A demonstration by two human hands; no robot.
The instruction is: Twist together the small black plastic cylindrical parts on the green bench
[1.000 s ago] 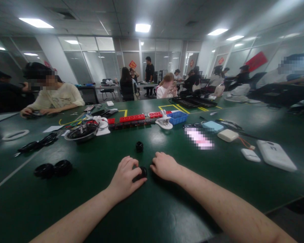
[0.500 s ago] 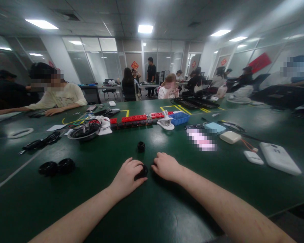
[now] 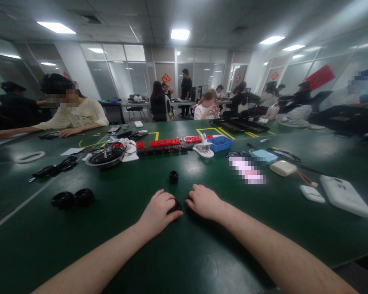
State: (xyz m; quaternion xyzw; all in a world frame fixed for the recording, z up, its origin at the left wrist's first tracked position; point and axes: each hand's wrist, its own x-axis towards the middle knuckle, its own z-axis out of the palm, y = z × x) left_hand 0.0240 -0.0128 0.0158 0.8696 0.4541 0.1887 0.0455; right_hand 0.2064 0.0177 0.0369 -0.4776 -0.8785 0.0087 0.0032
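Note:
My left hand rests on the green table, its fingers and thumb curled round a black round object mostly covered by the fingers. Close to its right lies my right hand, palm down with the fingers bent in; what they hold, if anything, is hidden. Just beyond the hands stands a small black round piece with a hollow-looking top. Over to the left, two similar black ring-shaped pieces sit side by side, touching or nearly so. Their exact kind is too dark to tell.
Farther back are red power strips, a blue basket, a white clip stand and a dark bowl with cables. A white power bank and a white case lie right. A person sits at the left.
The whole view has shifted slightly, so things appear a little farther right. Both hands keep nearly the same pose and place on the table.

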